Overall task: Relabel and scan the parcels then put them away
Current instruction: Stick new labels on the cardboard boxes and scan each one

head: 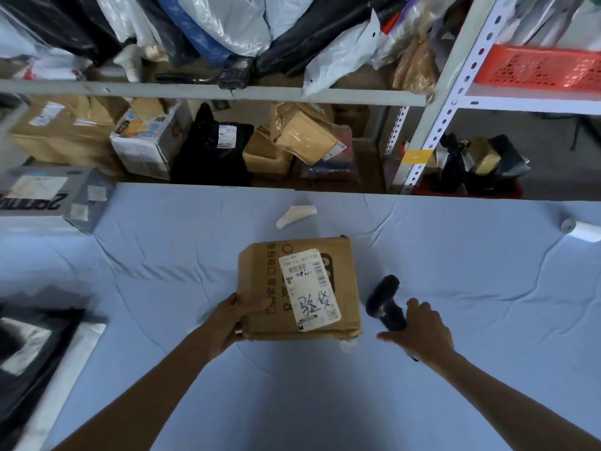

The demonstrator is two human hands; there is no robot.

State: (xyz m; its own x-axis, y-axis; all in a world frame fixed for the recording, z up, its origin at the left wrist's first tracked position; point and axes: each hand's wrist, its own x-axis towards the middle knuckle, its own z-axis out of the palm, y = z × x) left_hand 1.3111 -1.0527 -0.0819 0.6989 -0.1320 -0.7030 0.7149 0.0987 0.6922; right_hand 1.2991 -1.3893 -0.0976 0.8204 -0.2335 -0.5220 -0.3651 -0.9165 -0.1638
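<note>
Two hands grip one parcel, one scanner.

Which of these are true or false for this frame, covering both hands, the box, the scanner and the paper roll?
1. The left hand grips the cardboard box at its left side. True.
2. The right hand is empty. False: it holds the black scanner.
3. A white label with handwriting lies on the box top. True.
4. The paper roll stands on the box. False: it lies on the table, far right.
</note>
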